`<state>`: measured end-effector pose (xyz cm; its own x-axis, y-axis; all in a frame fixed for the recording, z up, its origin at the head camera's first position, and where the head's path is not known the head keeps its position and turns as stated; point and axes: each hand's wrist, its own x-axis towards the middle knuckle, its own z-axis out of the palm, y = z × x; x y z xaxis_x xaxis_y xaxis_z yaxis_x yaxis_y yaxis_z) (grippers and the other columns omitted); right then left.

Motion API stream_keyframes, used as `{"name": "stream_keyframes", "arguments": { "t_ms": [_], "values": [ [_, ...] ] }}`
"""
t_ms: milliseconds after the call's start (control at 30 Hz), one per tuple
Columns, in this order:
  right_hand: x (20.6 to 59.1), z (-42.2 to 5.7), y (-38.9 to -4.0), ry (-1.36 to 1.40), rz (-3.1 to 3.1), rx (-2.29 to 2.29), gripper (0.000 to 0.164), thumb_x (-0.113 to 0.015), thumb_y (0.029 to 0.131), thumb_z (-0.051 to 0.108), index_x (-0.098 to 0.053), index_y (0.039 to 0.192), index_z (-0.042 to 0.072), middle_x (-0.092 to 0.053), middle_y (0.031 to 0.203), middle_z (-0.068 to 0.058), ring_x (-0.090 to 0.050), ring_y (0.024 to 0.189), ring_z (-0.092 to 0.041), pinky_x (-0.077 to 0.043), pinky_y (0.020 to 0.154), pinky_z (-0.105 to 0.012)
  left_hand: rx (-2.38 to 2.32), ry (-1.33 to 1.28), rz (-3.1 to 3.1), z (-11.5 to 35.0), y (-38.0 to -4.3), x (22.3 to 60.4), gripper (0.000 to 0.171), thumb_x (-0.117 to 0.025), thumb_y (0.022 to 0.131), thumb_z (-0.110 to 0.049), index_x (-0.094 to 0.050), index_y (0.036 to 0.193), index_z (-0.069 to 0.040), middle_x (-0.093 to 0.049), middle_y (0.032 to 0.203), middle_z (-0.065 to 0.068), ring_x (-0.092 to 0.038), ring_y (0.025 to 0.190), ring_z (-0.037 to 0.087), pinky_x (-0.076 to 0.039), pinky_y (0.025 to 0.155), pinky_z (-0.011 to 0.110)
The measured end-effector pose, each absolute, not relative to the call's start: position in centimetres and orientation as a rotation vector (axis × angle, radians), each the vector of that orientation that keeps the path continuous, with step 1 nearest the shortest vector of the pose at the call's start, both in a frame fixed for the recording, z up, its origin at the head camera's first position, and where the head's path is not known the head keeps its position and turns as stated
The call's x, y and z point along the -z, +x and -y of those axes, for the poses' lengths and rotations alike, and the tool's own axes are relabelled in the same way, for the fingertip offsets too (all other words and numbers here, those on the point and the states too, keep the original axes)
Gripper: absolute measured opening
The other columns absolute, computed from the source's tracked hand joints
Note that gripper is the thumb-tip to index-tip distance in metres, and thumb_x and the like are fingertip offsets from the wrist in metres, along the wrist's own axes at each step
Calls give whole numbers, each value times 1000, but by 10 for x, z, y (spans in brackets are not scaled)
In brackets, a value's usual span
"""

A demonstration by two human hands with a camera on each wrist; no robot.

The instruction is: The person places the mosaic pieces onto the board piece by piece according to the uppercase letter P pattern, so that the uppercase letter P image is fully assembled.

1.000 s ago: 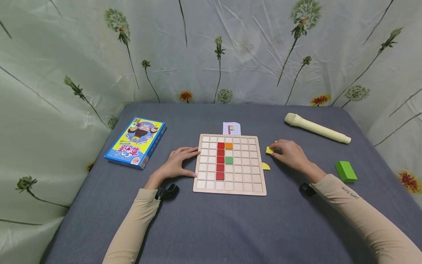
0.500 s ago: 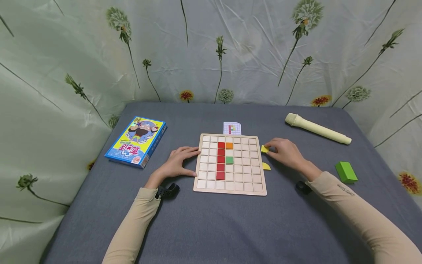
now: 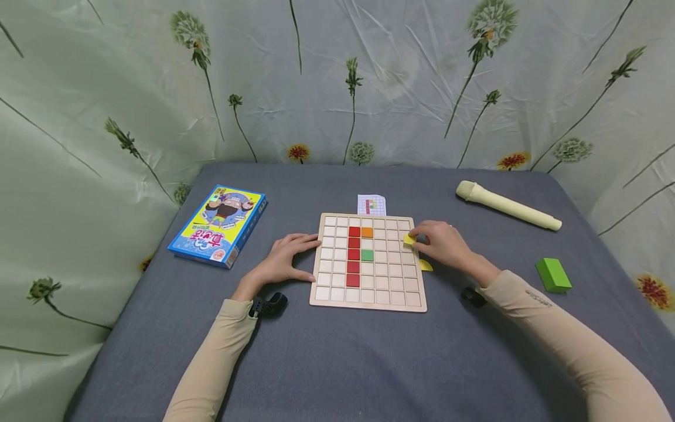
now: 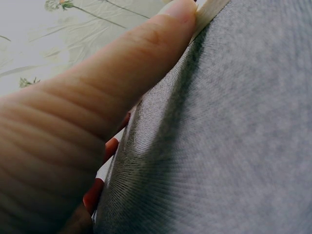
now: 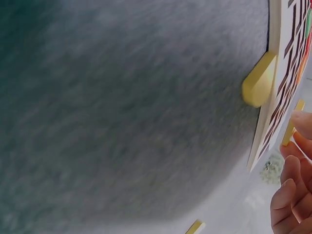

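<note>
A square wooden grid board (image 3: 369, 298) lies in the middle of the table, with a column of red tiles (image 3: 353, 255), an orange tile (image 3: 367, 232) and a green tile (image 3: 367, 255) in its cells. My right hand (image 3: 445, 243) pinches a yellow square tile (image 3: 408, 240) between thumb and fingers, over the board's right edge; the right wrist view shows this yellow tile (image 5: 291, 127) edge-on. At the left edge of the board rests my left hand (image 3: 279, 261), fingers and thumb spread along the side. In the left wrist view its thumb (image 4: 141, 53) touches the wooden rim.
A yellow half-round piece (image 3: 426, 266) sits against the board's right side. Behind the board lies a small pattern card (image 3: 371, 205). A boxed game (image 3: 218, 225) is at left; a cream microphone (image 3: 506, 205) and a green block (image 3: 554, 275) are at right.
My right hand has carried the yellow square tile leftward from the table beside the board to over its right edge. The left hand has stayed in place.
</note>
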<state>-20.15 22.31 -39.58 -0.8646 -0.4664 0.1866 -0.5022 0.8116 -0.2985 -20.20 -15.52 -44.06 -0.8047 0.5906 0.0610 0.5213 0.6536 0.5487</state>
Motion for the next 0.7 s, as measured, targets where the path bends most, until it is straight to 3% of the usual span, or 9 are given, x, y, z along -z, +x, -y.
{"name": "stream_keyframes", "arguments": {
  "t_ms": [133,333,533,700],
  "values": [
    [396,-214,-203,807,2896,-548,24,-72,79,12,-71,101,3,-70,96,-12,-51,66,-13,-40,61,-27,-852,928,-2745,156,-203,442,84,-81,69,-39,-44,141,-17,-39,150,6,-31,137,30,-21,101,53],
    [399,-200,-205,857,2917,-542,22,-71,81,12,-72,101,4,-71,101,-11,-65,86,-21,-50,73,-38,-856,923,-2743,156,-203,443,84,-81,69,-39,-44,141,-17,-39,150,6,-31,137,30,-21,101,53],
    [398,-187,-207,877,2957,-500,21,-70,82,14,-72,101,6,-71,101,-9,-63,83,-18,-50,70,-36,-856,923,-2743,156,-203,444,84,-81,69,-39,-44,141,-17,-39,150,6,-31,137,30,-21,101,53],
    [397,-181,-208,891,2970,-487,21,-70,83,15,-72,102,6,-71,103,-10,-65,91,-21,-51,75,-38,-863,922,-2738,156,-204,444,84,-81,69,-39,-44,141,-17,-39,150,6,-31,137,30,-21,102,53]
  ]
}}
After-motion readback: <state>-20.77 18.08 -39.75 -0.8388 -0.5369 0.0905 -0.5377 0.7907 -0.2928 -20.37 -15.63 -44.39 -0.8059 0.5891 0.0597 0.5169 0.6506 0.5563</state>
